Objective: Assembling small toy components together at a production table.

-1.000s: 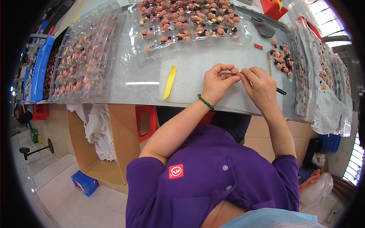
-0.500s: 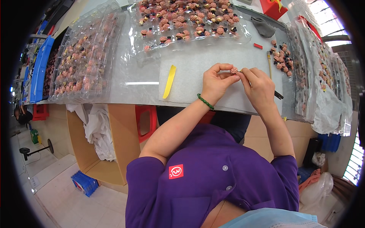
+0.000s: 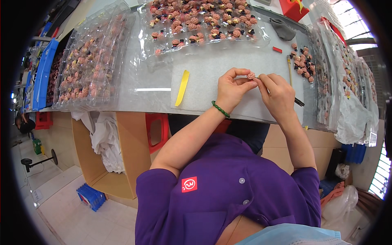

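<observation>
A small pink, bumpy, ball-shaped figurine piece point(image 3: 251, 76) is pinched between the thumb and fingers of my left hand point(image 3: 233, 86), which wears a green bead bracelet point(image 3: 221, 109). Right beside it, my right hand point(image 3: 277, 92) is closed in a pinch on a thin, stick-like tool, its tip meeting the piece. A black rod end point(image 3: 299, 102) pokes out past the right hand, seemingly the same tool's other end. Both hands are above a white sheet point(image 3: 204, 87) on the table. Fingers hide much of the tool.
A yellow strip point(image 3: 182, 87) lies left of my hands. At the right are a thin brush-like stick point(image 3: 290, 70), a pile of pink pieces point(image 3: 303, 63) and a red block point(image 3: 277, 50). Clear plastic trays point(image 3: 163, 55) of similar pieces stand around; an open cardboard box point(image 3: 132, 151) sits below.
Almost nothing differs. The fingers of my right hand have shifted very slightly at the pink piece; my left hand keeps its hold.
</observation>
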Tool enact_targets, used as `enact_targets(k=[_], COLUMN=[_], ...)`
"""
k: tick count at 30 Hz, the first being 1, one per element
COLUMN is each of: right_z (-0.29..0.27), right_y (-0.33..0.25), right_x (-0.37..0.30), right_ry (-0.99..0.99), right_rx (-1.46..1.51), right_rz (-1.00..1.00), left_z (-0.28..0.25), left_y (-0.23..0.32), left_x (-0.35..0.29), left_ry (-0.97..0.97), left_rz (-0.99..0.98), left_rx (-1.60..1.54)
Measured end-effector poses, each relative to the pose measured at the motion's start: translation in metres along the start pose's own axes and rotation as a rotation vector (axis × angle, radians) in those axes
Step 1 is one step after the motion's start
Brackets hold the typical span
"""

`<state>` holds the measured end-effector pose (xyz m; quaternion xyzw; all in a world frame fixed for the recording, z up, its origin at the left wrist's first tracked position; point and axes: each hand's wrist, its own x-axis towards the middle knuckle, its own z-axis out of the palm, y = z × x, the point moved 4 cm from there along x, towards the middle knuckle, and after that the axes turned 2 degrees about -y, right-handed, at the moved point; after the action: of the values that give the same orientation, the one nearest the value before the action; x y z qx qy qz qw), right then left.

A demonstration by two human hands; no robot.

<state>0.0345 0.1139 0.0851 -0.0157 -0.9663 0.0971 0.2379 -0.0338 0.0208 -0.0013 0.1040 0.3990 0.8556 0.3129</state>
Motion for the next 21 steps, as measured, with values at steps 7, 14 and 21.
enact_targets(k=[7,14,21], right_z=[0.0001,0.0041,0.0044], right_y=[0.0010,0.0010,-0.0003], right_x=[0.0014,-0.0020,-0.0040], right_ry=[-0.032,-0.019,-0.041], right_rx=[-0.023,-0.009,0.001], right_rz=[-0.026,0.030,0.124], left_z=[-0.0004,-0.0007,-0.0010], left_y=[-0.0005,-0.0011,-0.0013], left_x=[0.0006,0.0012,0.0012], left_ry=[0.005,0.006,0.011], left_rz=[-0.009,0.020,0.014], left_rx=[0.016,0.029,0.021])
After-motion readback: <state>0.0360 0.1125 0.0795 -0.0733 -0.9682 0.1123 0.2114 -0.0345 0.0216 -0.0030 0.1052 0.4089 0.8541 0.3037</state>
